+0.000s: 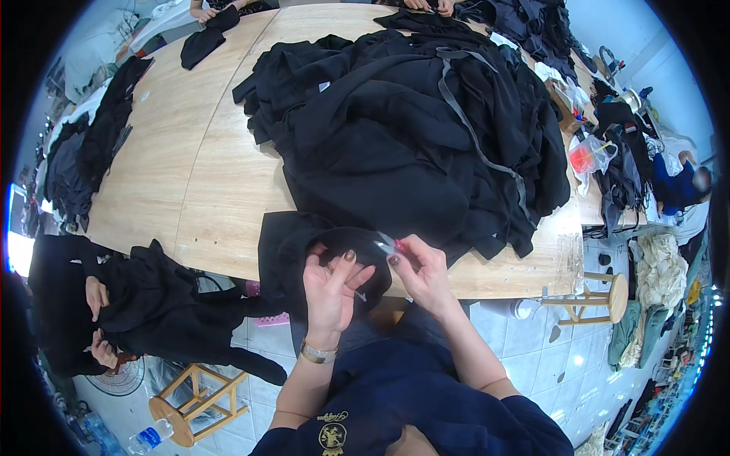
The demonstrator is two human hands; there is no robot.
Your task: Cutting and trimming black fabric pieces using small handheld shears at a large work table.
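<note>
A black garment (285, 235) hangs over the table's near edge, its rounded opening toward me. Within that opening is my left hand (332, 285), palm turned up and fingers apart, with the cloth around and behind it. A small pale tag or scrap (361, 296) shows just beside its fingers. My right hand (423, 275) is closed on small red-handled thread snips (386, 245), whose blades point up and left over the garment's rim. Beyond both hands lies a large heap of black garments (380, 152), with a grey strap (464, 121) trailing across it.
Another person's hands (97, 298) hold a black garment (175, 311) at left. More hands (428, 6) work at the table's (160, 159) far side. A bagged red drink (584, 158) stands right. Wooden stools (617, 298) and a water bottle (152, 435) are near the floor.
</note>
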